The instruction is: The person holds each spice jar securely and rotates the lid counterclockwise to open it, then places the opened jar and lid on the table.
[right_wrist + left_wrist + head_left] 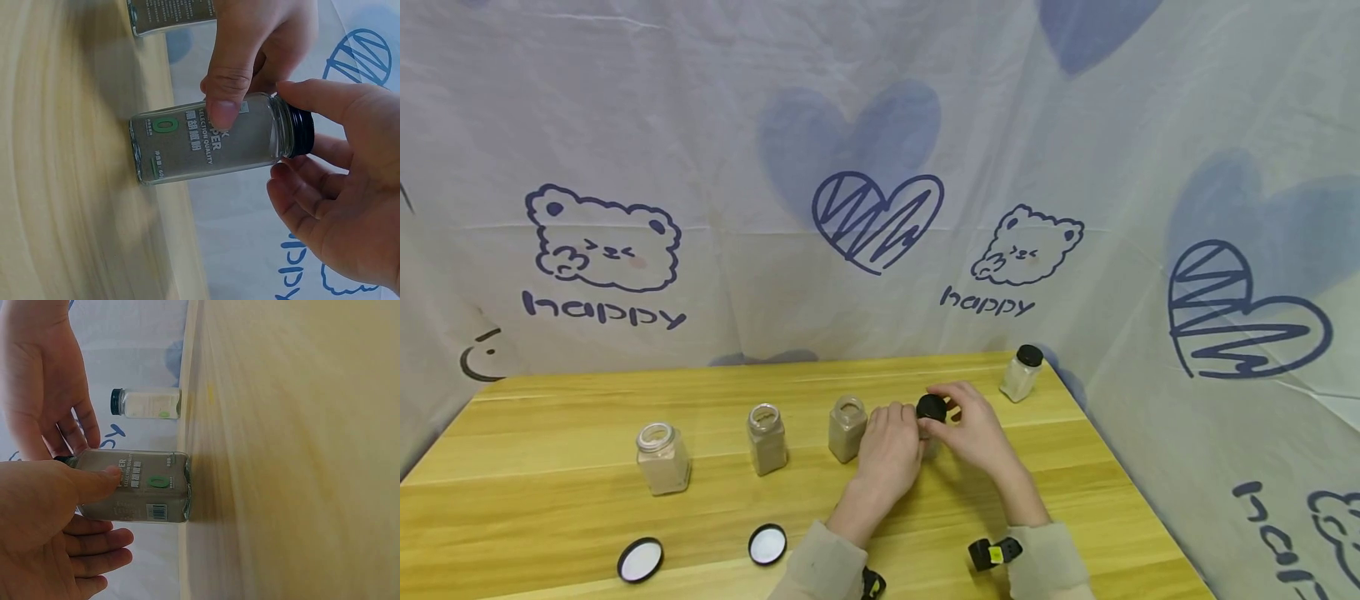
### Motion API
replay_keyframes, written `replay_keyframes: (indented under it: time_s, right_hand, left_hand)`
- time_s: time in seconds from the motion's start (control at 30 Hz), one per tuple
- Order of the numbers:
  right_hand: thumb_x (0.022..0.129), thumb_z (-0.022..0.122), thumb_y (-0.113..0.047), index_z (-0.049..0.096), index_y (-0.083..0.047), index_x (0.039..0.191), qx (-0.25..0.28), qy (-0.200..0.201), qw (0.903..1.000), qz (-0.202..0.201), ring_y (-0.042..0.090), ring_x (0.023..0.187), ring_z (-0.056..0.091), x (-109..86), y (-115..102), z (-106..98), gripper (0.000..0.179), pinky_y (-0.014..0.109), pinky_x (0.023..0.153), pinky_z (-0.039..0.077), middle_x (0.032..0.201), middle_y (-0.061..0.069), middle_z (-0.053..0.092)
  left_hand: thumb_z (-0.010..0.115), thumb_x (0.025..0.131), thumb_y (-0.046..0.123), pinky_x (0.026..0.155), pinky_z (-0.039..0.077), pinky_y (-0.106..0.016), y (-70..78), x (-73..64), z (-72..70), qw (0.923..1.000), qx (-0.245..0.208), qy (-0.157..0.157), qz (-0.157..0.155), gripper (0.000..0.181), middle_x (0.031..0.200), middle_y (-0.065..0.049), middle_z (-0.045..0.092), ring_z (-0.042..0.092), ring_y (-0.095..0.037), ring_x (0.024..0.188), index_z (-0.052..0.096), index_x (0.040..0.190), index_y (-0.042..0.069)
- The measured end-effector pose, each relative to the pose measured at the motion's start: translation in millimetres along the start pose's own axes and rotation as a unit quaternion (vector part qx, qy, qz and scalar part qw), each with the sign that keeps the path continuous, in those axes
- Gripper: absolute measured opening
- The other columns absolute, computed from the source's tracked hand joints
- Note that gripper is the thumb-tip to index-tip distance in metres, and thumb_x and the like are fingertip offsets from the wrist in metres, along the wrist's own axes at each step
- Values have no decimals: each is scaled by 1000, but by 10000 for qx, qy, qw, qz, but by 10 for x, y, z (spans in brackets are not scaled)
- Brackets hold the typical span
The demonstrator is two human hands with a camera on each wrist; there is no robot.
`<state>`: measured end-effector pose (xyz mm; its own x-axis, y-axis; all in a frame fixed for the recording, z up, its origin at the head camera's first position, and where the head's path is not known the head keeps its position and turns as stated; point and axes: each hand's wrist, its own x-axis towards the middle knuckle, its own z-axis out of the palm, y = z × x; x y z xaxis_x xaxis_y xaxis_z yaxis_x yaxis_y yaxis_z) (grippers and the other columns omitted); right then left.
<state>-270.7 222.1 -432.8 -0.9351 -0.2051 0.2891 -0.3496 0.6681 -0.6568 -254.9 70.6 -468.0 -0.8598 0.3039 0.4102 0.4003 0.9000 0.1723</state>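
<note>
The pepper jar (187,150) is upright at the right of the middle of the table (550,517), its black cap (303,132) on its mouth. The left hand (889,442) pinches the jar's body, thumb across the label, its other fingers loosely spread. The right hand (970,427) has its thumb and fingers curled round the cap.

Just left of the left hand is an open jar (846,437), close enough to crowd it on that side. Farther left are a second open jar (769,450) and, nearer, a third open jar (666,467). Two lids lie near and to the left, undersides up: one lid (767,544) and, farther left, another lid (641,560). A capped jar (1021,379) is in the far right corner, well apart from the right hand. A printed cloth (737,125) hangs behind the table and along its right side.

From the head view, the left hand covers most of the pepper jar. The left wrist view shows only a sliver of the cap between the hands. Whether the jar's base touches the table is hard to tell. The left sleeve (827,567) and right sleeve (1048,558) are cut off by the near edge, and the capped jar's label is too faint to read.
</note>
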Motion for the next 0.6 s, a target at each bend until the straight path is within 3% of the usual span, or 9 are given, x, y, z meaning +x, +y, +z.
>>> replay_keyframes:
  time_s: [0.6]
  right_hand:
    - [87,77,-4,68,-3,132,-164,-103,9996,-181,35,116,63,4,4,-22,47,52,90,58,132,18,66]
  left_hand:
    - [81,92,32,99,51,-38,-1,0,1,10000,48,50,58,39,95,-9,61,61,-25,95,63,109,2]
